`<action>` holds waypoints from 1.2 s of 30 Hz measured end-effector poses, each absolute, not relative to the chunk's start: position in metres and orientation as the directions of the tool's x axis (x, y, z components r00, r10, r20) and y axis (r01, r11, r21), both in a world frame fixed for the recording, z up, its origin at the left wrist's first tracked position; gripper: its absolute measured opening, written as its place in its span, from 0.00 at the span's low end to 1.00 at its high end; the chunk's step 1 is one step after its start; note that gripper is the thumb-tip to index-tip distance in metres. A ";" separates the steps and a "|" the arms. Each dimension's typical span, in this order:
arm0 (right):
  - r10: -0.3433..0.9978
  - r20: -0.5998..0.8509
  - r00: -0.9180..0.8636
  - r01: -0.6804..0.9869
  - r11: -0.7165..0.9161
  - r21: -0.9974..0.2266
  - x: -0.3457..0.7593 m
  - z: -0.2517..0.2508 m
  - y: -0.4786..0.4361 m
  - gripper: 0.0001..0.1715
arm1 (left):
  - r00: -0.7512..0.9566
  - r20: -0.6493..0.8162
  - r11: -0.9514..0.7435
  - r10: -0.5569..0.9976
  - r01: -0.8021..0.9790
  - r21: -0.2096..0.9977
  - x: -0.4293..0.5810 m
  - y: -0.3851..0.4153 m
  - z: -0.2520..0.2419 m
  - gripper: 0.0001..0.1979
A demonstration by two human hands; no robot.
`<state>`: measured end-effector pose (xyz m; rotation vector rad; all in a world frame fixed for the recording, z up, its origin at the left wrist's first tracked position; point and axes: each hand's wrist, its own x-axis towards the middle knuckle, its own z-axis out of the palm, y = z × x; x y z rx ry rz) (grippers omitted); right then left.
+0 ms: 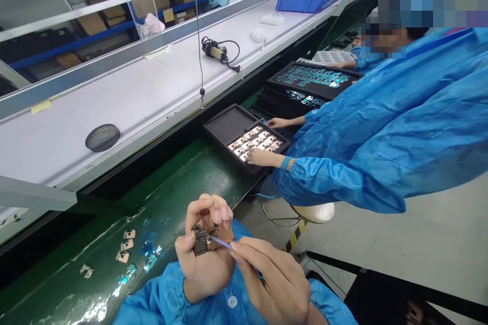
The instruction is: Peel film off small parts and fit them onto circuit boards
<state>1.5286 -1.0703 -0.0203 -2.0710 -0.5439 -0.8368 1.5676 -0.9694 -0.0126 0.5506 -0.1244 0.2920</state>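
My left hand (204, 249) is closed around a small brown circuit board (206, 238), held up in front of my chest with thumb and fingers pinching its edges. My right hand (274, 279) pinches a thin blue tool (221, 242) whose tip touches the board. Both my sleeves are blue. Several small loose boards (125, 249) and blue film scraps (150, 261) lie on the green bench (171, 198) left of my hands.
A co-worker in a blue coat (381, 137) sits to my right, both hands on a black tray of small boards (247, 137). More black trays (312, 78) lie beyond. On the white conveyor (152, 91) lie a round black mesh disc (102, 137) and a corded tool (217, 52).
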 end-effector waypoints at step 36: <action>0.152 0.717 0.680 0.668 -0.531 -0.521 1.524 -0.014 -1.069 0.05 | 0.920 0.243 0.753 0.308 -0.392 0.528 1.557 -0.958 -0.019 0.20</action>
